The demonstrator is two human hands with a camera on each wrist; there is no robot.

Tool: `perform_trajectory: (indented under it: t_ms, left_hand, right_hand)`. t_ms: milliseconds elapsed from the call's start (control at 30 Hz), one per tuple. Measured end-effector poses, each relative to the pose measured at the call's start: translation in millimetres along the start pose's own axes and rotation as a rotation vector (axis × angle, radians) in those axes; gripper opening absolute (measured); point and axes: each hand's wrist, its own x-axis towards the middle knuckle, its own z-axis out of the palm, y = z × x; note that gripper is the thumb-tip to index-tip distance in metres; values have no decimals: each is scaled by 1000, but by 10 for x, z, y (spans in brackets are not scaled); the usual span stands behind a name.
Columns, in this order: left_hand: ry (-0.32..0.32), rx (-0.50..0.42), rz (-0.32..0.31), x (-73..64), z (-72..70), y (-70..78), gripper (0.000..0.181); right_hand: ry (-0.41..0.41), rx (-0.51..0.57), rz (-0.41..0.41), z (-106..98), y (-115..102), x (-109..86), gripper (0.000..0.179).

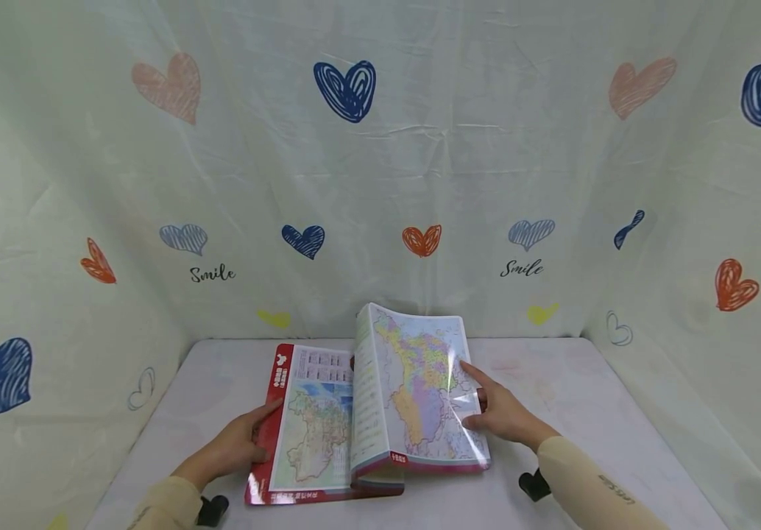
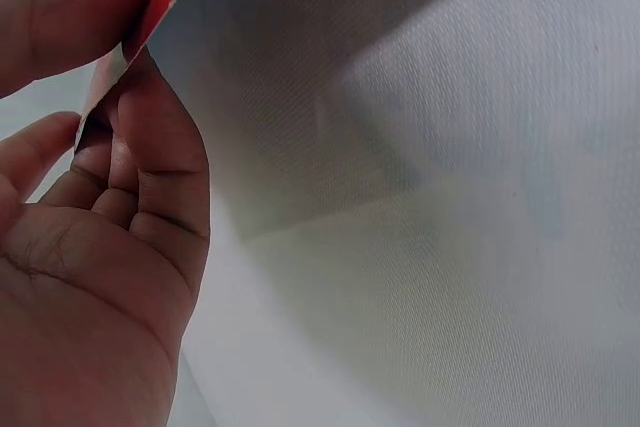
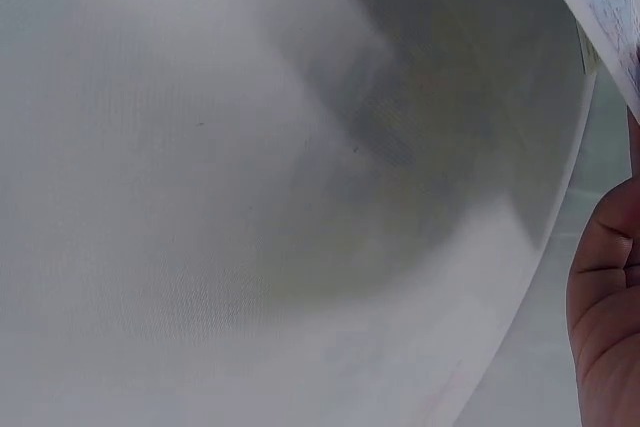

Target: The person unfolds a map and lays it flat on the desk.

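A red-bordered map sheet (image 1: 314, 449) with a folded-over flap (image 1: 420, 383) lies in the middle of the table in the head view. Small printed maps cover both parts, and the flap's right side stands raised. My left hand (image 1: 235, 445) pinches the red left edge; the left wrist view shows the thumb above and curled fingers (image 2: 165, 147) beneath that edge. At the flap's right edge my right hand (image 1: 503, 412) holds on, thumb and index finger on the printed face, other fingers partly hidden. Only part of that hand (image 3: 610, 317) shows in the right wrist view.
The white table (image 1: 553, 390) extends to both sides of the map. Behind and beside it hangs a pale curtain (image 1: 380, 177) printed with hearts and "Smile". Black wrist-worn pieces (image 1: 534, 486) show under both forearms.
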Motion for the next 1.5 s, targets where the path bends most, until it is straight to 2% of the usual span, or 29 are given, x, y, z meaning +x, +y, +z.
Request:
perform_trajectory:
  t_ms: [233,667,900,1500]
  left_hand:
    - [1,0,-1,3,-24,-31,95]
    - [6,40,-21,-21,-112,-80,94]
    - [10,29,-28,-32,-156,-115,97]
    - [21,103,-40,-68,-297,-232,93]
  right_hand:
    - [-7,1,-15,-56,32,-19,106]
    - [23,-36,13,-180,49,-73,106]
    - [23,-27,15,-252,71,-104,107]
    - [76,-73,65,-445,143,-222,106]
